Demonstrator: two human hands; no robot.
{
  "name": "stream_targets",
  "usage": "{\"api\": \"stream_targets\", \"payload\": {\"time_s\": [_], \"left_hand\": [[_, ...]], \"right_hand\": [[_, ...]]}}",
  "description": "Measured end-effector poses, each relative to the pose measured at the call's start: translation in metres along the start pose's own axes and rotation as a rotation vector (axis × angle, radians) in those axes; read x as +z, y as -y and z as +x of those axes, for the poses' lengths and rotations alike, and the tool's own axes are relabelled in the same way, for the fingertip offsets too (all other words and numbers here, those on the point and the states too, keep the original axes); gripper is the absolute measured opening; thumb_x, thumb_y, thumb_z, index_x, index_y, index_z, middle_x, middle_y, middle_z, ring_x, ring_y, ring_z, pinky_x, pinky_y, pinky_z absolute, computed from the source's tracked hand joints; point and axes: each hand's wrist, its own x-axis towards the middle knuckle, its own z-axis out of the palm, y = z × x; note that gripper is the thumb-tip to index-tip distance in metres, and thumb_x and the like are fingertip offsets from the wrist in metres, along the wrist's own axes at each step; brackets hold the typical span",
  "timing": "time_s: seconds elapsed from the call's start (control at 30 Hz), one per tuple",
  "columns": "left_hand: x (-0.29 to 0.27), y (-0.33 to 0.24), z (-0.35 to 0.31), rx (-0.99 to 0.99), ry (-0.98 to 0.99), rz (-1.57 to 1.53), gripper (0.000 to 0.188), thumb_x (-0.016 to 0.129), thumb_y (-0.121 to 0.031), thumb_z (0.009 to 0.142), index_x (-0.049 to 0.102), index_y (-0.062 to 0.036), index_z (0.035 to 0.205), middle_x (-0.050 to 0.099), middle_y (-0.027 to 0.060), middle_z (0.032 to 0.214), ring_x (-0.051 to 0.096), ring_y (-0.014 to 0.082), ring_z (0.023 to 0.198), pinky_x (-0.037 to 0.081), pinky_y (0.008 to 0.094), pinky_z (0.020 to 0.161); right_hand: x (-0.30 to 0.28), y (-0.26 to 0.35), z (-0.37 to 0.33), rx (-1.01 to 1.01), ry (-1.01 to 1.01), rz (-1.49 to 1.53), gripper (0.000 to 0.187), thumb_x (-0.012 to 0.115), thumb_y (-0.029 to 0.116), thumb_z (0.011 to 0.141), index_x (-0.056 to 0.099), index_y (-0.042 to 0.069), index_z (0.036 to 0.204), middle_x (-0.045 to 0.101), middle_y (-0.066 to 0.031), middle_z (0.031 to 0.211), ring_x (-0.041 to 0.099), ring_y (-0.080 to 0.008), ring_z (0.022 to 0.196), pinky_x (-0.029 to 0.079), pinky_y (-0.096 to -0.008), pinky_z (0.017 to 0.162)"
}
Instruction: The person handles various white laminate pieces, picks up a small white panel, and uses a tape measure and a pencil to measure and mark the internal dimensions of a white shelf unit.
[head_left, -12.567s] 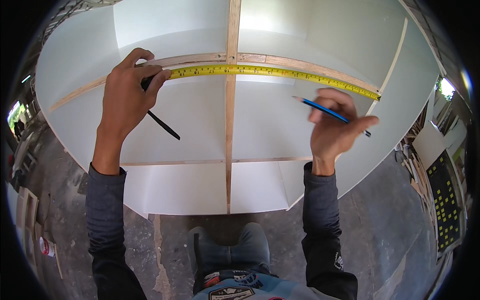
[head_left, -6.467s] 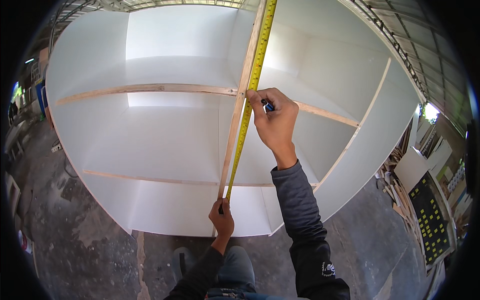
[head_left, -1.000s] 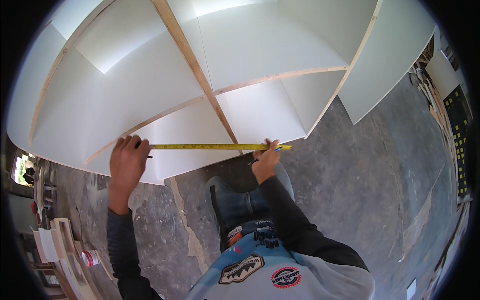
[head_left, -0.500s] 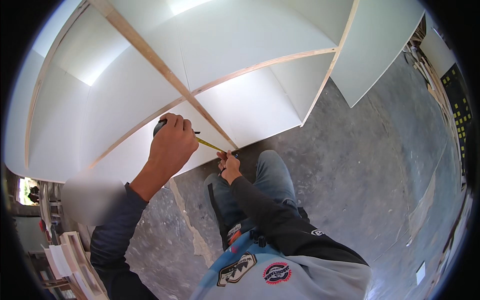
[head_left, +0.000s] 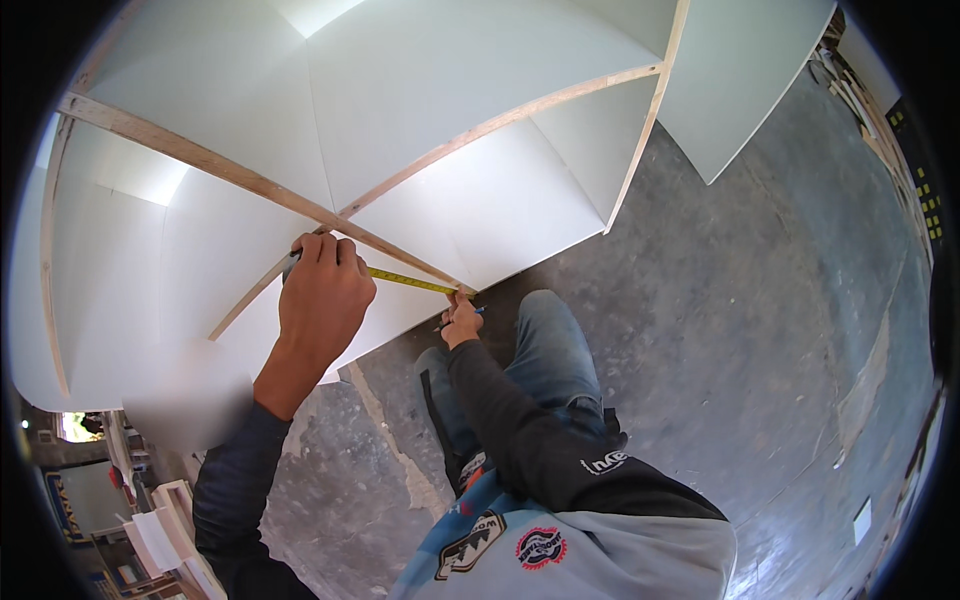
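My left hand (head_left: 325, 290) is closed around a dark tape measure (head_left: 292, 262), most of its case hidden behind the fingers. The yellow blade (head_left: 410, 281) stretches from it to my right hand (head_left: 462, 320), beside the bare wood edge of a divider (head_left: 395, 252) in a large white cabinet (head_left: 500, 200). My right fingers pinch the blade's end at the divider's near corner. A thin blue pen or pencil (head_left: 480, 310) also sticks out of the right hand. What touches the blade's tip is hidden by the fingers.
A loose white panel (head_left: 745, 80) stands right of the cabinet. Wood strips (head_left: 865, 120) lie along the far right edge. Light wooden pieces (head_left: 175, 530) are stacked at lower left. Below me is a grey concrete floor (head_left: 700, 380), with my bent knee (head_left: 550, 340) near the cabinet.
The view has turned a little. More yellow blade shows between my hands, and it runs closer along the divider's edge. Both hands keep their grip.
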Motion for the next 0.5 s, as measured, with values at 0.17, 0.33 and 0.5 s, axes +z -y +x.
{"api": "stream_targets", "payload": {"time_s": [0.17,0.33,0.5], "left_hand": [[0.005,-0.003,-0.003,-0.008,-0.013,-0.031,0.017,0.064,-0.01,0.079,0.073,0.0003,0.088,0.064,0.0132,0.081,0.058,0.0292,0.083,0.044,0.0439,0.086],[0.003,-0.006,-0.003,-0.032,0.042,-0.038,0.019,0.062,-0.009,0.078,0.072,0.0012,0.091,0.064,0.0134,0.086,0.058,0.029,0.089,0.044,0.0406,0.089],[0.003,-0.007,0.003,-0.03,-0.03,-0.04,0.018,0.062,-0.009,0.079,0.072,0.0015,0.089,0.065,0.0149,0.089,0.058,0.0293,0.09,0.044,0.0407,0.089]], "right_hand": [[-0.002,0.004,0.0,0.007,-0.023,-0.016,0.022,0.07,0.025,0.092,0.064,0.007,0.082,0.071,-0.0097,0.078,0.034,-0.0113,0.037,0.028,-0.0304,0.039],[0.005,0.009,-0.01,0.026,-0.066,-0.094,0.017,0.073,0.021,0.091,0.065,0.007,0.084,0.072,-0.0083,0.08,0.041,-0.0101,0.042,0.029,-0.0291,0.044],[0.006,0.013,0.001,0.012,-0.1,-0.087,0.026,0.076,0.026,0.088,0.065,0.005,0.078,0.07,-0.0081,0.073,0.04,-0.0142,0.04,0.03,-0.0352,0.039]]}}
